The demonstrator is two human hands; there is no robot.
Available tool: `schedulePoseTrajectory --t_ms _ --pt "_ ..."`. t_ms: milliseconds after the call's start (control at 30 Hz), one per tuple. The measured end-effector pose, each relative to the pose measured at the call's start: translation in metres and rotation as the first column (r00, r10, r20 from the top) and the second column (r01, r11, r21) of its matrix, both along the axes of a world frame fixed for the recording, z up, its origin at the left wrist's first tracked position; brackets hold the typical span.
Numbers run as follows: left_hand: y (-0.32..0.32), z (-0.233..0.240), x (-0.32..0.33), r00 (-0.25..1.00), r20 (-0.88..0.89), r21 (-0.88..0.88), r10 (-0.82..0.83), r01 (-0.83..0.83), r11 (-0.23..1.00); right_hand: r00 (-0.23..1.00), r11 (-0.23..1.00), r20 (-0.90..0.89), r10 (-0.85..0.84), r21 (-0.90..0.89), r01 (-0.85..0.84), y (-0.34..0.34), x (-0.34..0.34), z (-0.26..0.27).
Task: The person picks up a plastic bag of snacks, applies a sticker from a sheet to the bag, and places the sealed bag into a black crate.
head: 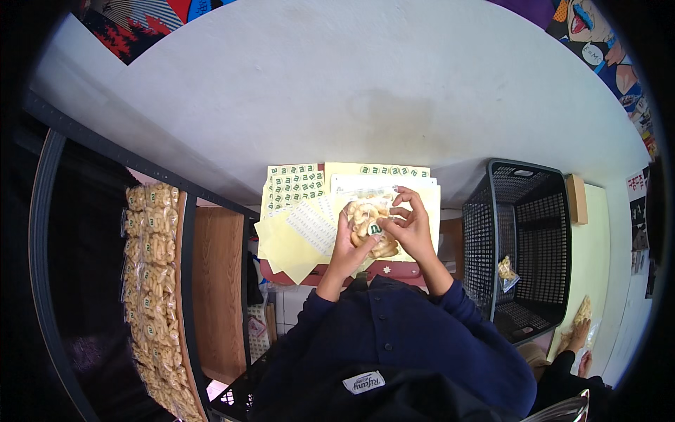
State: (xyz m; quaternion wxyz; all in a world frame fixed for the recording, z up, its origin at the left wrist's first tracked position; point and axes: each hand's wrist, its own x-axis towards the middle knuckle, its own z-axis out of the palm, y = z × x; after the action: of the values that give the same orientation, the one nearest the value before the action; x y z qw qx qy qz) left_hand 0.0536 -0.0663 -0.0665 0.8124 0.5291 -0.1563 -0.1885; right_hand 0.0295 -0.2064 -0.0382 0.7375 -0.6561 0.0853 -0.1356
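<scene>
A clear plastic bag of curled, pale snacks is held up in front of my chest, over a small red table. My left hand grips its left side, with the thumb across the lower front. On the other side, my right hand has its thumb on the bag near a round white sticker with a green mark, while its fingers hold the right edge. Yellow sticker sheets with rows of green-marked round labels lie beneath. Closer in, a sheet of small printed labels overlaps plain yellow backing sheets.
At left, a wooden shelf adjoins tightly stacked snack bags bearing stickers. A black plastic crate at right holds one snack bag. Beyond it, another person's hand rests on a bag on a pale table. A white wall rises ahead.
</scene>
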Motion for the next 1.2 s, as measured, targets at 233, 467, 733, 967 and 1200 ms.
schedulePoseTrajectory --t_ms 233,467,733,967,1200 --pt "0.0 0.006 -0.002 0.999 0.037 -0.007 -0.011 0.011 1.0 0.996 0.996 0.008 -0.092 0.019 0.092 0.005 -0.005 -0.007" --pt "-0.005 0.028 0.0 0.998 -0.035 -0.049 0.045 -0.046 0.998 0.998 0.977 0.038 0.058 0.206 -0.064 0.003 -0.007 0.013" --pt "-0.015 0.023 0.001 0.988 0.054 0.123 0.145 -0.151 0.981 0.993 0.972 0.02 0.119 0.201 -0.121 -0.005 -0.019 0.015" --pt "-0.025 0.035 -0.007 0.996 0.062 0.053 0.058 -0.061 0.997 1.0 1.0 -0.008 -0.01 0.015 0.01 -0.01 -0.018 0.019" --pt "-0.03 0.04 -0.022 0.999 0.037 0.079 0.02 -0.023 0.997 0.998 0.995 0.032 -0.061 0.086 0.058 -0.019 -0.023 0.017"
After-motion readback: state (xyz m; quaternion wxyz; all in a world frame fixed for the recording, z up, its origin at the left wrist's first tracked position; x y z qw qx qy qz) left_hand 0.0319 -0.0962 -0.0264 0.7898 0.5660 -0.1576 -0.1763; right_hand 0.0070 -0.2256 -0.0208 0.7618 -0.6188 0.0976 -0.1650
